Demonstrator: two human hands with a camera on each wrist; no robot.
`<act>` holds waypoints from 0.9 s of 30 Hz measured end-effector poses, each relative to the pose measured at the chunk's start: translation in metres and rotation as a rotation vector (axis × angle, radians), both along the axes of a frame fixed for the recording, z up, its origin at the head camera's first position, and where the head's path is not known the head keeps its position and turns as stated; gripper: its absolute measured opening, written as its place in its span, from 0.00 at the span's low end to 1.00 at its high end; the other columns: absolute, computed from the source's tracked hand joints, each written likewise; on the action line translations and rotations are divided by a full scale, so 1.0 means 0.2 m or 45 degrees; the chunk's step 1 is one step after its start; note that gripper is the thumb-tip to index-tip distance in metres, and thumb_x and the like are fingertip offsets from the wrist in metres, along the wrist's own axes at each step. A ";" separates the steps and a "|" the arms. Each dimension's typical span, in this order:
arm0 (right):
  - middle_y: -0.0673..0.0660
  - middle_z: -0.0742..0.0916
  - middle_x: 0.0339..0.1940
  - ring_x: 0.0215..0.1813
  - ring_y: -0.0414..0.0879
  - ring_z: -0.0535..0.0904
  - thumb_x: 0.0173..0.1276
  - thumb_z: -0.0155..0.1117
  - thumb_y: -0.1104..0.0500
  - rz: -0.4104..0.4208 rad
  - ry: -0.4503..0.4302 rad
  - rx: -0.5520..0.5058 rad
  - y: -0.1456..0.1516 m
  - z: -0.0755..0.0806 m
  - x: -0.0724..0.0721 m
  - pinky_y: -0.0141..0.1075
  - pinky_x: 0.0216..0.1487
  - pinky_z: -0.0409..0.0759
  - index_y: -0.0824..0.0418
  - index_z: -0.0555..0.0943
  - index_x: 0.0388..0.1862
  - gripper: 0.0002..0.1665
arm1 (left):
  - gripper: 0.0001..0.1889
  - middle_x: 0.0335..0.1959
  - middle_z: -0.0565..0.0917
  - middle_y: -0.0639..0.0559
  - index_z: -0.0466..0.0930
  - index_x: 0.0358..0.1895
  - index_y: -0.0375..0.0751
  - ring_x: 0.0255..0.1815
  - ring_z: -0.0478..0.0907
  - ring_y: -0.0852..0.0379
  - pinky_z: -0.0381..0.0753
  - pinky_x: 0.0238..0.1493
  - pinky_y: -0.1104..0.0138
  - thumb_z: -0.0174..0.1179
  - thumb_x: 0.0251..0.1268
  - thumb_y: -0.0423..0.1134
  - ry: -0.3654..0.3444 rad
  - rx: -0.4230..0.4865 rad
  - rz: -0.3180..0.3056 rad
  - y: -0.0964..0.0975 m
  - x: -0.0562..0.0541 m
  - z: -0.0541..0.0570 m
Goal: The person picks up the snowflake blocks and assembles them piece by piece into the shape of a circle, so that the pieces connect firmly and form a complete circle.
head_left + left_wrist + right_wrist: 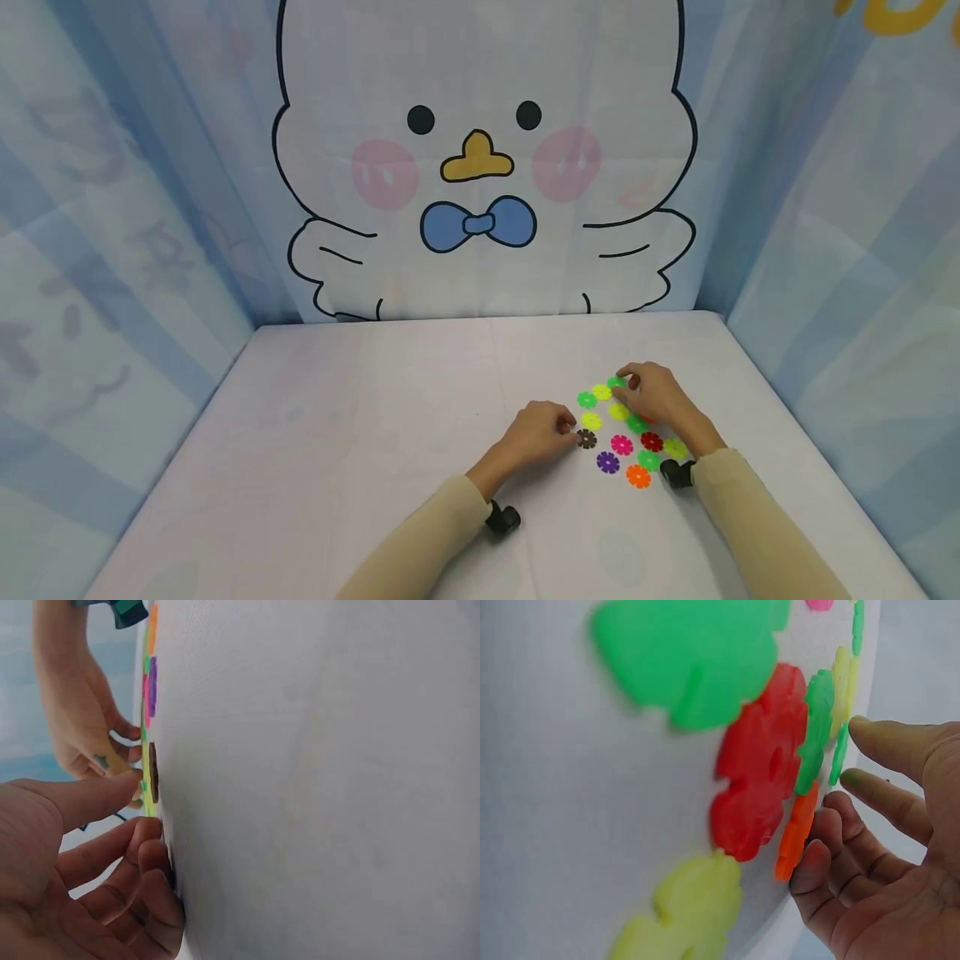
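Note:
My left hand (536,433) is at the left edge of a group of notched plastic discs, its thumb beside the brown disc (587,439). In the left wrist view the thumb and loosely bent fingers are apart with nothing between them, and the brown disc (154,772) lies flat just past them. At the far end of the group, my right hand (656,392) pinches a green disc (616,382) by its edges between thumb and index finger. The right wrist view shows this green disc (839,755) low at the table surface; the other fingers are bent beside an orange disc (796,832).
Several more discs lie close together on the white table (337,450), among them a purple disc (608,462), a pink disc (622,445), a dark red disc (652,442) and an orange disc (638,477). A cloth backdrop (480,275) with a cartoon figure hangs behind the table.

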State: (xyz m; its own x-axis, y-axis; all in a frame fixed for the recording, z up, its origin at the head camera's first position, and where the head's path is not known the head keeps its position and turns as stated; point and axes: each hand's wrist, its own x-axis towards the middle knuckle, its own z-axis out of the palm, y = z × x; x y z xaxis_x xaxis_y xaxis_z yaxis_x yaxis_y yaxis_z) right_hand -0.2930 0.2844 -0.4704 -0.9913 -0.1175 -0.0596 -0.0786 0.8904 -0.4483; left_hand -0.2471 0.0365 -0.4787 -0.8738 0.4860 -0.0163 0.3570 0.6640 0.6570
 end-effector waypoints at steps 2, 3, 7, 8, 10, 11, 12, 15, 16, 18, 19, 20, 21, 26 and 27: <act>0.67 0.86 0.47 0.46 0.56 0.79 0.76 0.69 0.53 0.001 -0.005 0.007 0.00 -0.01 -0.01 0.52 0.54 0.86 0.68 0.81 0.65 0.26 | 0.14 0.35 0.86 0.56 0.90 0.52 0.41 0.33 0.74 0.65 0.75 0.37 0.75 0.72 0.70 0.44 -0.012 -0.008 0.021 0.02 0.00 0.00; 0.68 0.86 0.48 0.46 0.57 0.79 0.76 0.69 0.53 0.001 -0.009 0.009 0.01 -0.01 -0.01 0.52 0.54 0.86 0.68 0.81 0.65 0.26 | 0.15 0.34 0.85 0.56 0.90 0.52 0.40 0.33 0.74 0.65 0.75 0.36 0.75 0.72 0.69 0.44 -0.022 -0.007 0.028 0.02 0.00 0.00; 0.68 0.86 0.48 0.46 0.57 0.79 0.75 0.69 0.53 -0.002 -0.015 0.005 0.01 -0.02 -0.03 0.53 0.55 0.86 0.68 0.82 0.65 0.26 | 0.17 0.32 0.83 0.57 0.90 0.53 0.41 0.32 0.73 0.65 0.72 0.34 0.75 0.74 0.67 0.46 -0.029 -0.014 0.037 0.05 0.00 0.00; 0.68 0.86 0.48 0.46 0.57 0.79 0.75 0.69 0.53 -0.005 -0.014 0.001 0.01 -0.02 -0.03 0.53 0.55 0.86 0.68 0.82 0.65 0.26 | 0.17 0.32 0.83 0.58 0.90 0.53 0.41 0.31 0.72 0.65 0.71 0.33 0.75 0.75 0.67 0.47 -0.020 -0.021 0.036 0.05 0.00 0.00; 0.68 0.85 0.48 0.46 0.57 0.78 0.75 0.69 0.54 -0.009 -0.010 -0.013 0.01 -0.03 -0.03 0.52 0.54 0.86 0.68 0.82 0.65 0.26 | 0.17 0.30 0.82 0.57 0.90 0.52 0.41 0.30 0.72 0.65 0.70 0.32 0.75 0.75 0.66 0.47 0.011 -0.039 0.031 0.06 0.00 0.00; 0.68 0.85 0.48 0.46 0.57 0.78 0.75 0.69 0.54 -0.012 -0.008 -0.018 0.01 -0.02 -0.03 0.51 0.54 0.86 0.68 0.82 0.65 0.25 | 0.17 0.30 0.82 0.57 0.90 0.52 0.41 0.30 0.72 0.65 0.70 0.31 0.75 0.76 0.65 0.47 0.022 -0.046 0.032 0.06 0.00 0.00; 0.68 0.85 0.48 0.46 0.57 0.78 0.75 0.69 0.54 -0.016 -0.007 -0.022 0.01 -0.02 -0.03 0.51 0.54 0.87 0.68 0.82 0.64 0.25 | 0.17 0.30 0.83 0.57 0.91 0.51 0.41 0.30 0.72 0.65 0.70 0.31 0.75 0.76 0.65 0.47 0.038 -0.056 0.031 0.07 0.00 -0.01; 0.68 0.85 0.47 0.46 0.57 0.78 0.75 0.70 0.54 -0.020 0.001 -0.029 0.00 -0.02 -0.03 0.49 0.53 0.87 0.68 0.82 0.63 0.25 | 0.16 0.32 0.86 0.56 0.92 0.51 0.42 0.30 0.73 0.65 0.72 0.33 0.75 0.76 0.65 0.46 0.075 -0.082 0.026 0.07 -0.01 -0.01; 0.67 0.85 0.47 0.46 0.56 0.78 0.75 0.70 0.54 -0.021 0.005 -0.031 0.00 -0.02 -0.03 0.49 0.53 0.87 0.69 0.82 0.63 0.25 | 0.15 0.33 0.87 0.56 0.92 0.51 0.43 0.31 0.74 0.65 0.72 0.33 0.75 0.76 0.65 0.46 0.081 -0.091 0.026 0.07 -0.01 -0.01; 0.67 0.85 0.46 0.46 0.56 0.78 0.74 0.71 0.54 -0.022 0.011 -0.034 0.00 -0.01 -0.02 0.49 0.52 0.87 0.69 0.82 0.62 0.25 | 0.15 0.34 0.87 0.56 0.92 0.51 0.44 0.32 0.74 0.65 0.73 0.35 0.75 0.76 0.66 0.46 0.084 -0.101 0.029 0.07 -0.01 -0.01; 0.67 0.85 0.46 0.46 0.57 0.78 0.74 0.71 0.54 -0.022 0.014 -0.035 0.00 -0.01 -0.02 0.49 0.52 0.87 0.69 0.82 0.62 0.25 | 0.15 0.34 0.87 0.56 0.92 0.51 0.44 0.32 0.74 0.65 0.73 0.35 0.74 0.75 0.66 0.47 0.079 -0.100 0.031 0.07 -0.01 -0.01; 0.67 0.85 0.46 0.46 0.57 0.78 0.74 0.71 0.54 -0.022 0.014 -0.039 0.00 -0.01 -0.02 0.50 0.53 0.86 0.69 0.82 0.62 0.25 | 0.15 0.34 0.87 0.56 0.92 0.51 0.45 0.32 0.74 0.65 0.73 0.35 0.74 0.75 0.66 0.47 0.072 -0.097 0.033 0.07 -0.01 -0.01; 0.68 0.85 0.47 0.46 0.57 0.78 0.74 0.71 0.54 -0.023 0.014 -0.044 0.00 -0.01 -0.02 0.50 0.53 0.86 0.70 0.83 0.62 0.25 | 0.16 0.34 0.86 0.56 0.92 0.51 0.45 0.32 0.74 0.64 0.73 0.34 0.74 0.75 0.66 0.48 0.069 -0.100 0.031 0.07 -0.01 0.00; 0.68 0.86 0.48 0.48 0.58 0.79 0.74 0.70 0.54 -0.042 0.006 -0.052 0.00 -0.01 -0.02 0.53 0.57 0.86 0.69 0.83 0.61 0.24 | 0.16 0.34 0.85 0.57 0.93 0.51 0.46 0.33 0.73 0.64 0.72 0.34 0.74 0.75 0.66 0.50 0.073 -0.116 0.020 0.08 0.00 0.00; 0.68 0.86 0.49 0.48 0.59 0.79 0.74 0.70 0.54 -0.049 0.004 -0.053 0.00 -0.01 -0.02 0.53 0.57 0.86 0.69 0.83 0.61 0.24 | 0.15 0.35 0.85 0.57 0.93 0.50 0.47 0.33 0.73 0.65 0.72 0.35 0.75 0.75 0.66 0.50 0.080 -0.123 0.017 0.09 0.00 0.00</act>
